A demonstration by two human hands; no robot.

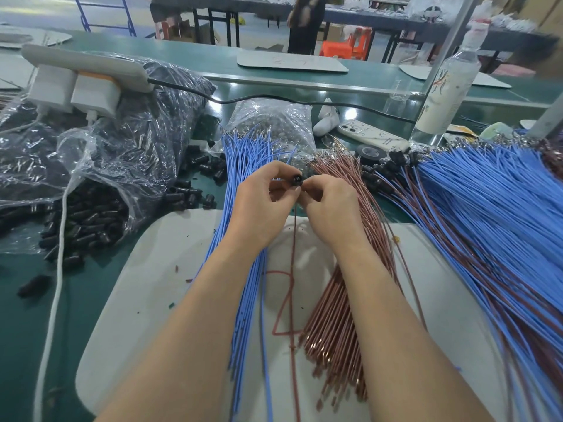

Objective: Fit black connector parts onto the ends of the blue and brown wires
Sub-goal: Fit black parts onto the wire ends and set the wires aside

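Green workbench (18, 315), left hand (262, 197) pinching black connector (297, 179); right hand (329, 204) pinching brown wire (294, 239) beneath

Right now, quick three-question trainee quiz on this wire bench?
1. True or false: the small black plastic connector part lies loose, untouched.
2. The thin wire hanging below it is: A blue, B brown, C white.
3. Fill in: the loose bundle of blue wires lies to the ___ of the loose bundle of brown wires.
Key: 1 false, the left hand and right hand pinch it; 2 B; 3 left.
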